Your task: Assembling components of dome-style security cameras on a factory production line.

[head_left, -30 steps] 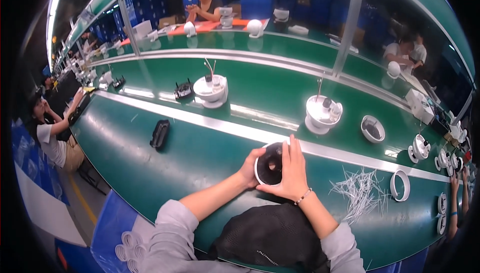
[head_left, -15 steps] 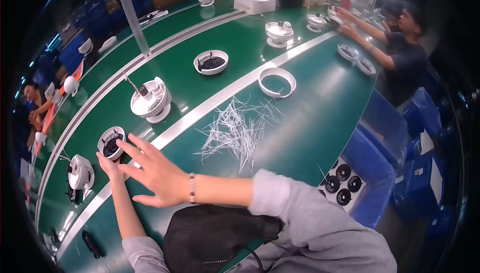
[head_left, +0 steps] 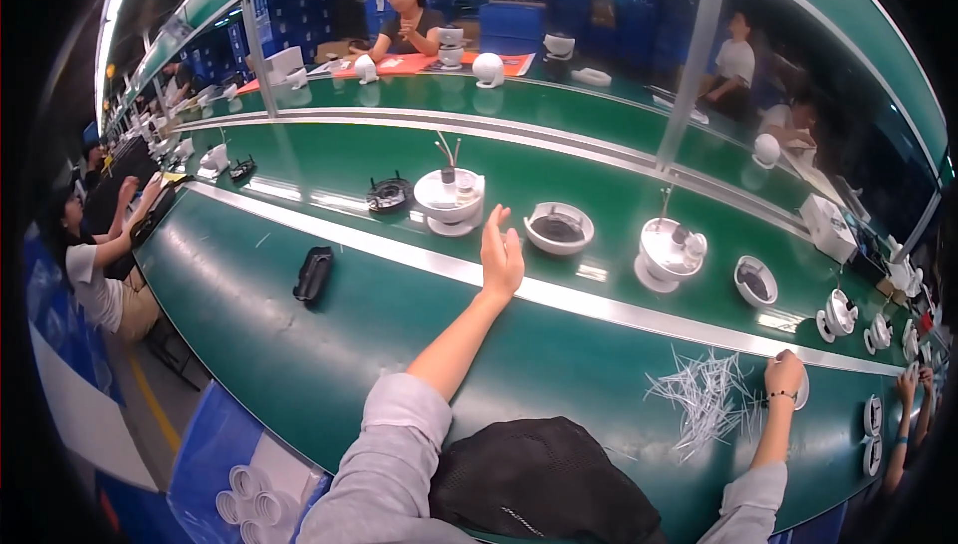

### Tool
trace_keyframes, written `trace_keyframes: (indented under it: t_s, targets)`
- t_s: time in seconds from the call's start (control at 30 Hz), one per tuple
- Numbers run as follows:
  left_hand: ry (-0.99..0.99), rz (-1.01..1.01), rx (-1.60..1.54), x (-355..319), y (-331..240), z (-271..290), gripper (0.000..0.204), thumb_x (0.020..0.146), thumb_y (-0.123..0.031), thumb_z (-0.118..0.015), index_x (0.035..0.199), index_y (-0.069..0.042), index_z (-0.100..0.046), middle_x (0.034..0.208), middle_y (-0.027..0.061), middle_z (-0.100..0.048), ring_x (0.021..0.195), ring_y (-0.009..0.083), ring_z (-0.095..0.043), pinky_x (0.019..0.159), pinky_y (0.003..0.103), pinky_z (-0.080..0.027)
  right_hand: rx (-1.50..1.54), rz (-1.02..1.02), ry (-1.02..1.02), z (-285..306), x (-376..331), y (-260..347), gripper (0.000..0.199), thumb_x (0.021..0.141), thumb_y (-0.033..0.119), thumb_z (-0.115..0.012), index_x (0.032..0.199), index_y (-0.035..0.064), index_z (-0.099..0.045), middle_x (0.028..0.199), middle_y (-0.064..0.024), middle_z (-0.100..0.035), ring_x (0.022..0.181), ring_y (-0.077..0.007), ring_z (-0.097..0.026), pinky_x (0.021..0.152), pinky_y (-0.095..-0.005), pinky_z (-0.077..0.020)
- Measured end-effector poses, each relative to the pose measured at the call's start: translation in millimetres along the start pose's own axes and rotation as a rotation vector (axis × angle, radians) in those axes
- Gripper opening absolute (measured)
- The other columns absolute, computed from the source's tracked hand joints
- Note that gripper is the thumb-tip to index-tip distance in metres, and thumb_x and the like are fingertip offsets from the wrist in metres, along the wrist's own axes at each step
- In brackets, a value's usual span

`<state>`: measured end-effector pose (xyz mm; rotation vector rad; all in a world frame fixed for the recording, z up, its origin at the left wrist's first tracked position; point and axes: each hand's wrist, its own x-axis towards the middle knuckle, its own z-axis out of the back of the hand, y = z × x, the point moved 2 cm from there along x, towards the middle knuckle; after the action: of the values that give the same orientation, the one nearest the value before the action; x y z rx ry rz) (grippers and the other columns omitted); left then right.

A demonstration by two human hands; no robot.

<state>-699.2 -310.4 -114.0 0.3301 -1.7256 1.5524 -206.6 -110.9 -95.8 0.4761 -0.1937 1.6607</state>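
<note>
My left hand (head_left: 502, 257) is raised by the belt's edge with its fingers stretched out, holding nothing. Just right of it on the green belt sits a shallow white bowl-shaped housing (head_left: 559, 247) with a dark insert; a small gap seems to part them. Off to the right, my right hand (head_left: 784, 374) has its fingers closed at the rim of a white ring (head_left: 802, 390). The hand hides part of this ring and the fingertips. A loose pile of thin white strips (head_left: 699, 399) lies on the green table left of my right hand.
White round-based assemblies (head_left: 449, 200) with wires stand along the belt, near a black round part (head_left: 389, 195). On the table lies a black elongated part (head_left: 313, 274). A black mesh bag (head_left: 544, 479) is in front of me. A blue bin (head_left: 215, 444) holds white rings.
The view has swung to the left. My right hand has left the white housing and reached right to the white ring. My left hand has come off the housing, fingers extended.
</note>
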Motion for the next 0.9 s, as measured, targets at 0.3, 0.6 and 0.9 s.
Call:
trace_keyframes:
  t_s: [0.3, 0.6, 0.9]
  targets:
    - [0.24, 0.076, -0.206, -34, -21, 41, 0.04, 0.086, -0.008, -0.033, 0.125, -0.001, -0.029, 0.115, 0.0136, -0.048, 0.101, 0.0185, -0.047, 0.079, 0.028, -0.04, -0.062, -0.053, 0.13, -2, -3, 1, 0.022, 0.062, 0.018, -0.066, 0.067, -0.0016, -0.059, 0.076, -0.0209, -0.059, 0.073, -0.0342, -0.058, 0.07, -0.0386, -0.0467]
    - [0.28, -0.033, -0.113, -24, 5, 57, 0.043, 0.086, -0.014, -0.032, 0.128, -0.004, -0.027, 0.118, 0.0132, -0.044, 0.107, 0.0207, -0.044, 0.082, 0.031, -0.039, 0.154, 0.36, -0.277, 122, -24, 141, 0.014, 0.07, 0.011, -0.061, 0.075, -0.0012, -0.056, 0.07, -0.0192, -0.055, 0.066, -0.036, -0.052, 0.059, -0.0405, -0.0393]
    - [0.601, 0.862, -0.769, -10, -64, 42, 0.059, 0.088, -0.05, -0.026, 0.122, -0.003, -0.036, 0.09, 0.0199, -0.059, 0.061, 0.0176, -0.061, 0.036, 0.02, -0.045, 0.514, 1.386, -0.072, 112, -134, 304, 0.015, 0.055, 0.012, -0.059, 0.069, 0.0061, -0.056, 0.075, -0.0025, -0.055, 0.079, -0.0225, -0.052, 0.078, -0.0383, -0.0411]
